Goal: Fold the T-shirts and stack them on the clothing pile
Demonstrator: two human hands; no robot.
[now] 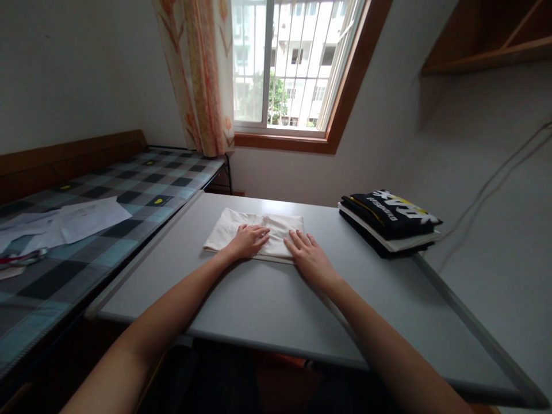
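Observation:
A cream-white folded cloth [228, 230], perhaps a garment, lies flat on the light grey table [267, 305]. My left hand [249, 240] rests palm down on the middle of the cloth, its fingers stretched toward the right. Over the cloth's right end lies my right hand [309, 256], also palm down, fingers spread and pointing away from me. Neither hand grips anything. The parts of the cloth under both palms are hidden.
At the table's right side sits a stack of folded clothes [388, 218], black with white lettering on top. Left of the table, a bed with a checked cover [142, 178] holds loose papers [86, 221]. A curtain [207, 86] hangs beside the barred window [297, 69].

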